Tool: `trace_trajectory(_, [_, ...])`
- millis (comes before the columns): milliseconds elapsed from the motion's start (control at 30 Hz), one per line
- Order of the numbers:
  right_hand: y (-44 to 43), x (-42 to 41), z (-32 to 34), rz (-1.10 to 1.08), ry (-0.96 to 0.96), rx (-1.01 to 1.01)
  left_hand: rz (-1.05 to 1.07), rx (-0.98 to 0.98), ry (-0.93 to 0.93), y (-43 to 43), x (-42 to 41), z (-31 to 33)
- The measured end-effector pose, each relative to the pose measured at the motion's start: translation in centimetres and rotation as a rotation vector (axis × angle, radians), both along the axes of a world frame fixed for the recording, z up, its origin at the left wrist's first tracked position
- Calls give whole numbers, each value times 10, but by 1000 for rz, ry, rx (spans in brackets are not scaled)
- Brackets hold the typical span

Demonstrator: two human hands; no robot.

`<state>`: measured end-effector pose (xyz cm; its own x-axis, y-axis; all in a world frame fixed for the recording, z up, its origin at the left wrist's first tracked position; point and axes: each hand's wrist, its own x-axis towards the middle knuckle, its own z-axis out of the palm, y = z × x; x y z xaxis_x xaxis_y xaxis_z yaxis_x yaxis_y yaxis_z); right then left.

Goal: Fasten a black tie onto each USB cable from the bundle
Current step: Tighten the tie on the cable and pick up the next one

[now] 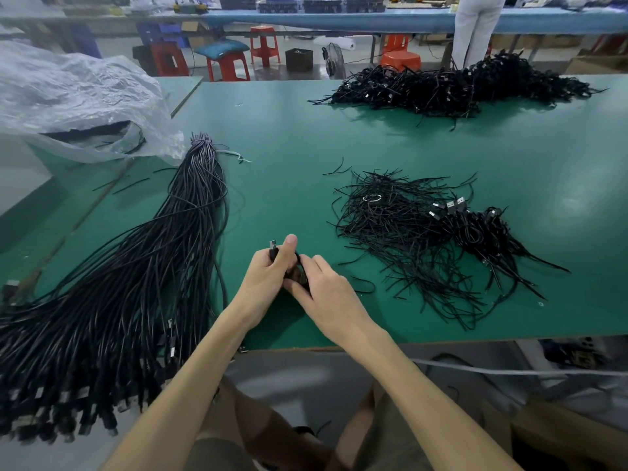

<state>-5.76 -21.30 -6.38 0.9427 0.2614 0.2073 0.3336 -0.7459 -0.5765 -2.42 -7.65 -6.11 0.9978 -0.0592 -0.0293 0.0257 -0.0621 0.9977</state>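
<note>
Green bench mat (pixel 289 130) fills the view. Largest item on it: the bundle of USB cables (pixel 136 266), fanned out along the left side, its near ends hanging over the near edge. Far right: a heap of coiled cables (pixel 458 86). Far left: a crumpled plastic bag (pixel 68 96). Mid right: the loose pile of black ties (pixel 390 226), with a few coiled cables (pixel 482 229) lying against its right side, plugs showing. Near edge, centre: both hands meet on one USB cable (pixel 297 263), raised just above the mat. Left hand (pixel 268 277) is wrapped round the gathered cable, thumb pressed along it, the USB plug (pixel 273 246) poking out above the fist. Right hand (pixel 326 290) has its fingers curled onto the same coil from the other side. Whether a tie is already in the fingers cannot be told. Judgement: coil being formed or pinned for tying. To do it well, hold the loops flat and even in the left hand, lay the tie across the middle of the coil and clear of the plug, and twist it snug without kinking the cable.
</note>
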Motion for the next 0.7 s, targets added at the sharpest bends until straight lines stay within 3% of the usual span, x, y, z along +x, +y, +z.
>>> trace_trajectory(133, [-1, -2, 2, -17, -35, -12, 44, 83, -78, -2, 0, -5])
trace_trajectory(367, [-3, -1, 2, -20, 10, 81, 66, 57, -78, -6, 0, -6])
trace_trajectory(700, [-4, 0, 2, -120, 30, 152, 2, -106, -77, 2, 4, -10])
